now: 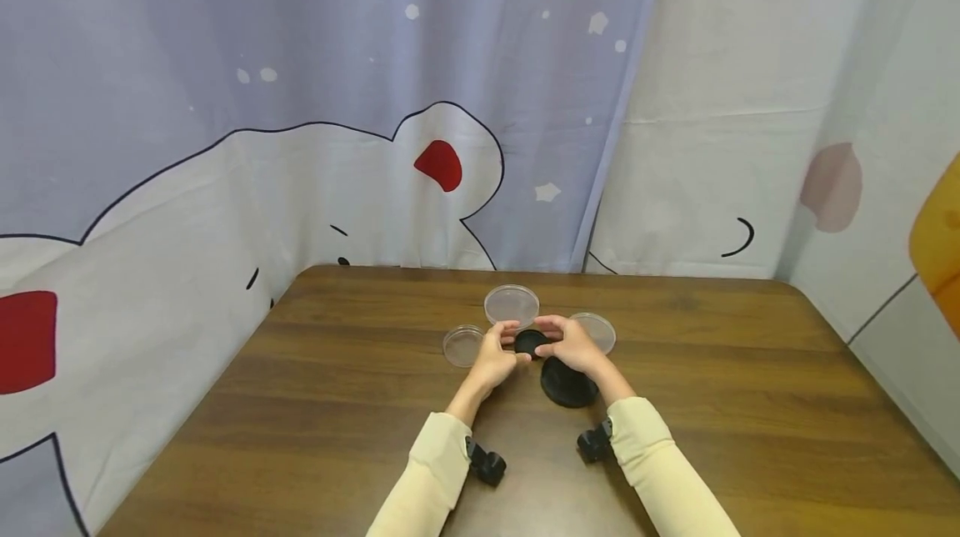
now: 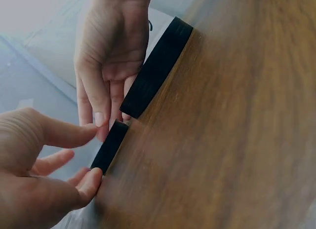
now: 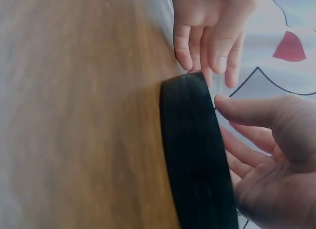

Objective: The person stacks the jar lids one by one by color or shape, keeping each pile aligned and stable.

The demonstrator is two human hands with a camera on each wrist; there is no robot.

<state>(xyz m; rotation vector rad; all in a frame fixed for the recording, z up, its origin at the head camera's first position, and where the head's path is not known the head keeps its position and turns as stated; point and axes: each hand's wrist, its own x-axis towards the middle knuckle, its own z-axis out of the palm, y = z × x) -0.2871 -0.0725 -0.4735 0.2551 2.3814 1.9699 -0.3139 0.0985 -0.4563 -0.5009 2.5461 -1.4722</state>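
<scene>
The small black disc (image 1: 531, 343) is seen on the table (image 1: 322, 412), toward the far edge and roughly midway between the side edges. Its rim is loosely pinched by the left hand (image 1: 492, 360); at the right hand (image 1: 573, 345), thumb and fingers are parted, and whether the disc is gripped there cannot be told. The disc's positioning is judged to be in hand; next, even fingertip contact seems called for, with the large black disc (image 1: 567, 387) just beside it left unbumped.
</scene>
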